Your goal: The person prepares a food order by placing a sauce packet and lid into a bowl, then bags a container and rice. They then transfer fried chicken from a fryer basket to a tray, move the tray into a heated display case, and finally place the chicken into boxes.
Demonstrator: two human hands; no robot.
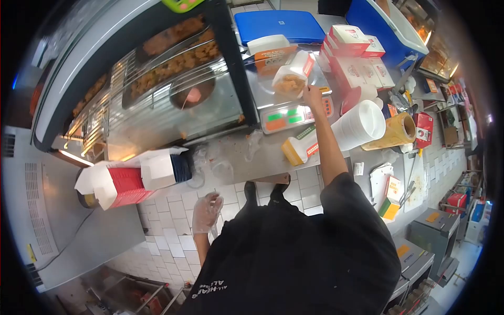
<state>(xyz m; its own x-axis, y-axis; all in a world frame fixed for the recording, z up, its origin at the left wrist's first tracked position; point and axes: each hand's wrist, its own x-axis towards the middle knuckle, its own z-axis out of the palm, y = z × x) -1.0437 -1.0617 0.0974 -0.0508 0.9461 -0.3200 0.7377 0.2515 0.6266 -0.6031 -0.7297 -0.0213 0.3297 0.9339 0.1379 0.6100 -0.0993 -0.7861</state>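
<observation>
My right hand [312, 97], bare, pinches the lower right edge of a white and red paper food box [301, 64]. Pieces of fried food [290, 84] show through the box's open end. Under it is a digital scale [283, 116] with lit green displays and a metal plate. My left hand [207, 212] wears a clear plastic glove and hangs over the tiled floor, off the counter's edge. Its fingers are curled in, with nothing visible in them. A yellow and white carton [300, 148] lies on the counter just below the scale.
A glass warming cabinet [173, 79] with trays of fried food stands at left. Stacked red and white boxes [349, 42], white foam cups [362, 126] and a yellow roll [394, 132] crowd the right side. White cartons [121, 181] sit at the counter's left end. Behind is a blue lid [278, 26].
</observation>
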